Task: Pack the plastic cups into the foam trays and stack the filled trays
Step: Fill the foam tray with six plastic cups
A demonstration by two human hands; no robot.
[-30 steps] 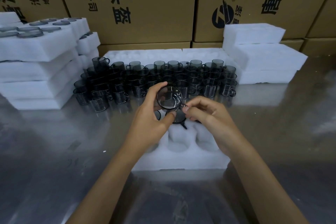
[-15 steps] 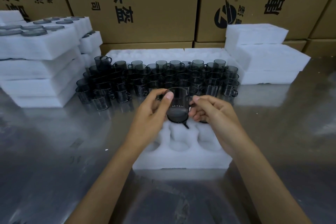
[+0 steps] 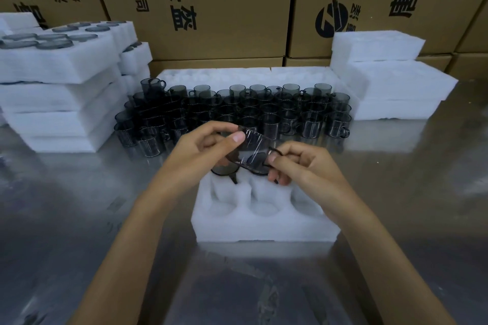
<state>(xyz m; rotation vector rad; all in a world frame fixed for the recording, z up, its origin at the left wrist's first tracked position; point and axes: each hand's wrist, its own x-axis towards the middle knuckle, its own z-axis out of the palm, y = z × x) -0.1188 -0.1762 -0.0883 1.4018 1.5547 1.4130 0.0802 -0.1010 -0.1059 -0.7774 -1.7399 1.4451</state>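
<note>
Smoky translucent plastic cup (image 3: 250, 152) sat tilted between my hands: left hand (image 3: 195, 155) pinching its rim, right hand (image 3: 301, 163) gripping its handle, above the white foam tray (image 3: 264, 224), loose cups (image 3: 237, 111) at twelve o'clock.

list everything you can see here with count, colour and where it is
held cup: one, smoky grey, tilted above the front tray
front foam tray: one, white, table centre; one cup already seated far left
loose cups: dozens, grey, massed behind the tray
filled tray stack: several, white, left
foam stack: several, white, right
flat foam: white, behind the cups
cardboard boxes: brown, back wall
table: one, shiny metal
left hand: grips the cup body
right hand: pinches the handle
</note>
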